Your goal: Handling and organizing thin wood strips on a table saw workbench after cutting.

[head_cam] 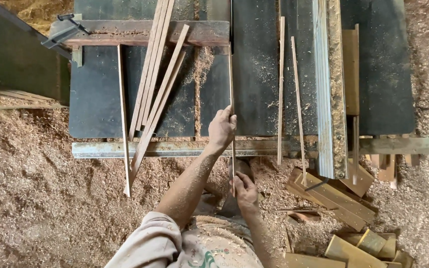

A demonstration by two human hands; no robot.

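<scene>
From the head view, we grip one thin pale wooden strip point(232, 89) lengthwise on the dark sawdust-covered saw table point(254, 74): left hand point(222, 128) closed around it ahead, right hand point(246, 191) pinching its near end. We judge cutting partway done: about five strips point(150, 84) lie stacked left, two slivers point(289, 94) right, uncut blocks point(333, 196) below.

Soft, even daylight fills the view, bright enough to show the grain of the sawdust floor point(35, 198), with no glare and only faint shadows under the thin strips on the dark desk point(100, 99). Focus holds sharp across the middle. The edges bend slightly from the wide lens, and the upper left corner falls dim.
</scene>
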